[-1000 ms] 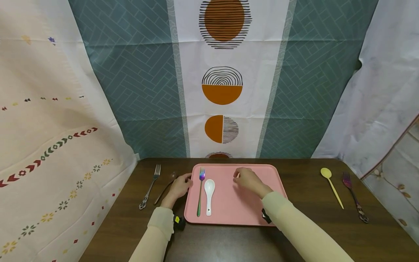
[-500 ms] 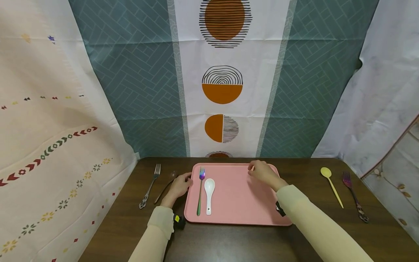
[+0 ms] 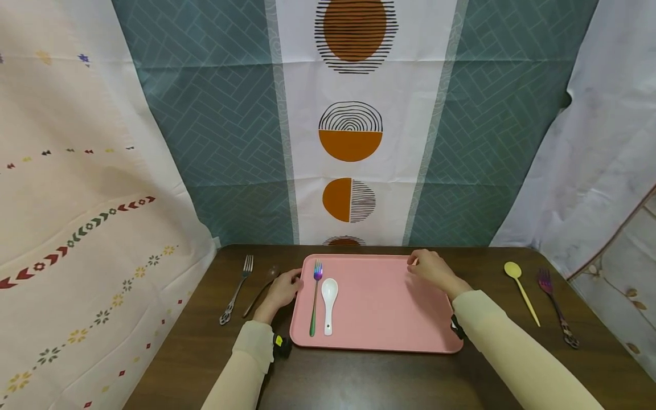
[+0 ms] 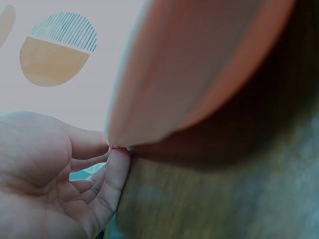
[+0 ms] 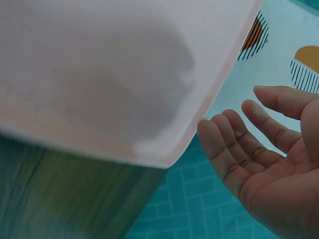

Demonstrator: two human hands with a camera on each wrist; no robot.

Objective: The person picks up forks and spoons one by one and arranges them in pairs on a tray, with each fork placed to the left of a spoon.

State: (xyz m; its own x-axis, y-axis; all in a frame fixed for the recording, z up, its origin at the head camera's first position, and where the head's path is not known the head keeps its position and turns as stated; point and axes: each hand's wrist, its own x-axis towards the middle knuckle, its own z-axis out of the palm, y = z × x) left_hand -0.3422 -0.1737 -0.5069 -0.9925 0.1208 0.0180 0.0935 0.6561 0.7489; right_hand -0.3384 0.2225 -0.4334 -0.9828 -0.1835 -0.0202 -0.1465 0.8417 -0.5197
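Note:
A pink tray (image 3: pixel 379 307) lies on the dark wooden table. My left hand (image 3: pixel 282 290) pinches its left rim between thumb and finger, as the left wrist view of the hand (image 4: pixel 65 174) shows. My right hand (image 3: pixel 433 269) hovers at the tray's far right corner, fingers loosely bent and spread, with nothing between them; the right wrist view has the hand (image 5: pixel 264 159) beside the tray's edge (image 5: pixel 199 117). On the tray's left part lie a rainbow-coloured fork (image 3: pixel 315 296) with a green handle and, beside it, a white soup spoon (image 3: pixel 329 304).
Left of the tray are a silver fork (image 3: pixel 238 289) and a dark spoon (image 3: pixel 260 292), partly beside my left hand. A yellow spoon (image 3: pixel 523 293) and a purple fork (image 3: pixel 557 307) lie at the right. A patterned cloth (image 3: pixel 236 142) hangs behind the table.
My right hand has moved rightwards over the tray, from near its middle to its far right corner. The left hand and the cutlery have stayed in place.

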